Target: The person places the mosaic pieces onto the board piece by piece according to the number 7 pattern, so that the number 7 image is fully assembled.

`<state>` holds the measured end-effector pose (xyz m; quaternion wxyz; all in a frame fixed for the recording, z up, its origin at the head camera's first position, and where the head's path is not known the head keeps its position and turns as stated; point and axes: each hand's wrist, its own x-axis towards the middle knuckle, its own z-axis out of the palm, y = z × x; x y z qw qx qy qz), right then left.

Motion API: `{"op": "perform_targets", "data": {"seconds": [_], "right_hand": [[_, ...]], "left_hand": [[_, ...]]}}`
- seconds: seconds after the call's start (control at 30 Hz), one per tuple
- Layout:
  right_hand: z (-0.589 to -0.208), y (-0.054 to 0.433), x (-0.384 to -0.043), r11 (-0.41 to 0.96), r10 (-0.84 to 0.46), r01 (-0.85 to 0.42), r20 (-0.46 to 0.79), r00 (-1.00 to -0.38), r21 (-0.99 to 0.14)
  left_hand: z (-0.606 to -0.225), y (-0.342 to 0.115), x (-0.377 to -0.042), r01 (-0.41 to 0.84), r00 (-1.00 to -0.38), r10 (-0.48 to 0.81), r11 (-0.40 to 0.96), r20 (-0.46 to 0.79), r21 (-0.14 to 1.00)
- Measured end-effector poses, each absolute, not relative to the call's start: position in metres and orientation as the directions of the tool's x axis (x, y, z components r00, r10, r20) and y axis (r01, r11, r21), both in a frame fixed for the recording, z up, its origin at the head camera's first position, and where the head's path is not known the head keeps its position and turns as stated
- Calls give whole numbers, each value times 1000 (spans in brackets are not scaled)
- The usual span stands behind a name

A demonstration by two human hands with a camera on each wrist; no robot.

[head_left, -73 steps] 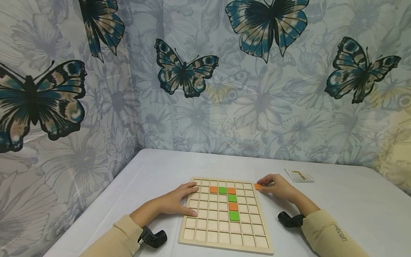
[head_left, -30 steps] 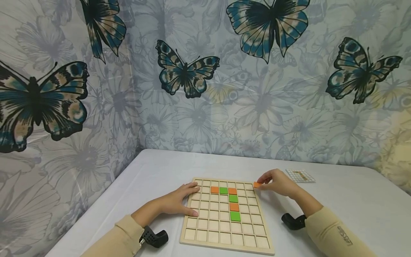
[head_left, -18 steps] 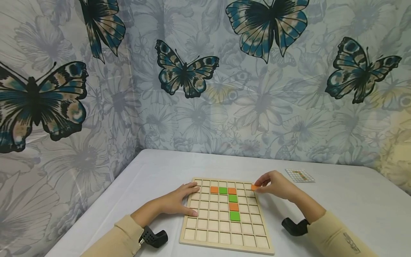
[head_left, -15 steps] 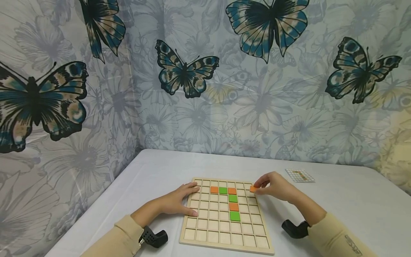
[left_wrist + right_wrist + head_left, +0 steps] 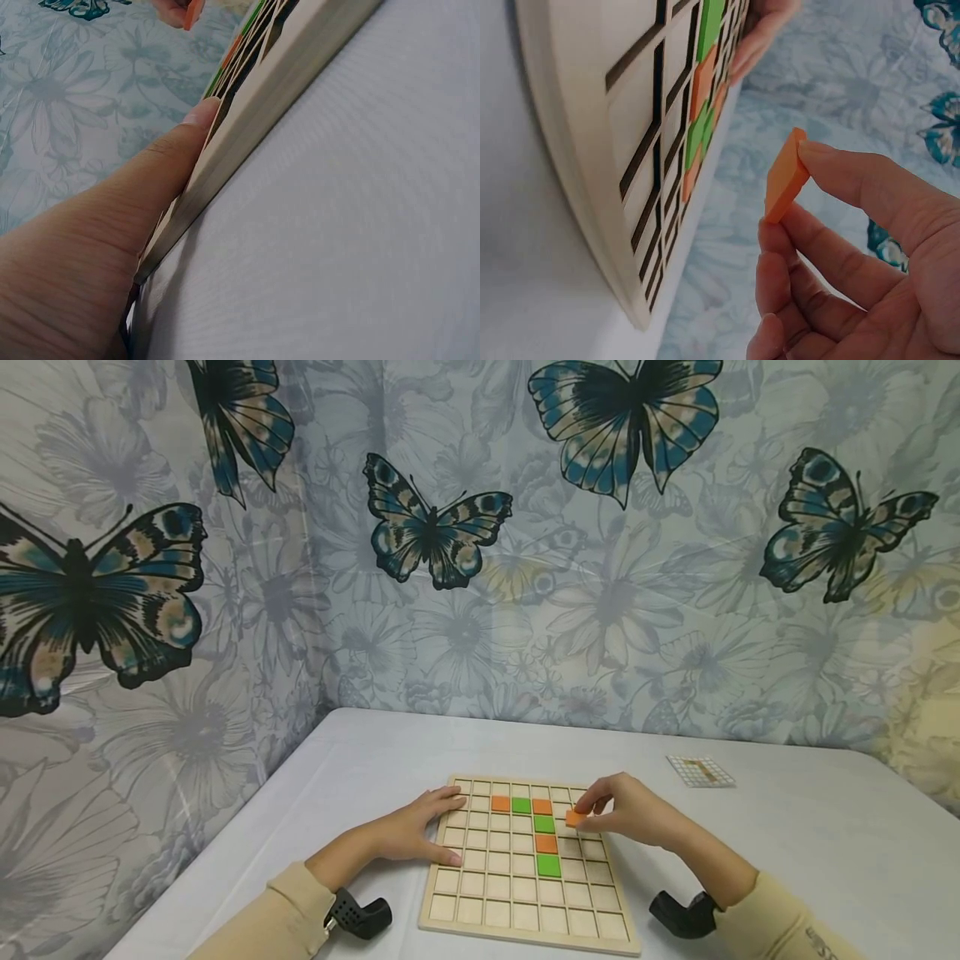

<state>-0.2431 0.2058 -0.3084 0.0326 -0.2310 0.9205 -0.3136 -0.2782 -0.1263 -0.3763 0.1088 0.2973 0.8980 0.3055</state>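
Observation:
My right hand [image 5: 633, 810] pinches an orange square tile [image 5: 785, 178] between thumb and fingertips, over the right part of a wooden grid board [image 5: 480, 914]. In the right wrist view the tile is held apart from the board. My left hand [image 5: 408, 827] rests on the board's left edge, its fingers spread and mostly straight; the left wrist view shows the thumb [image 5: 172, 154] lying along that edge. Orange and green tiles sit in the board's cells, in a row near the far side and a column running toward me, ending in a green tile [image 5: 549, 865].
A small card [image 5: 701, 771] with a printed grid and coloured pattern lies on the white table [image 5: 405, 739], beyond the right hand. Butterfly-patterned cloth [image 5: 600, 635] hangs behind the table. Black wrist devices [image 5: 363, 917] are on both wrists.
My right hand has carried the orange tile from beyond the board's far right corner leftward and nearer, over the cells. The left hand stays on the board's edge. The placed tiles look unchanged.

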Motion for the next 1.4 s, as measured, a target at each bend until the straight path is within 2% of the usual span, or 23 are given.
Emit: {"op": "perform_targets", "data": {"seconds": [0.6, 1.13, 1.4], "right_hand": [[-308, 181, -224, 617, -590, -488, 47, -806, -617], [-310, 169, -212, 620, -644, -525, 4, -765, -583], [-314, 166, -209, 615, -647, -509, -16, -763, -603]], "left_hand": [[-375, -127, -277, 454, -802, 596, 639, -26, 621], [-375, -125, -277, 457, -802, 597, 642, -27, 616], [-375, -126, -277, 453, -805, 593, 645, -29, 615]]}}
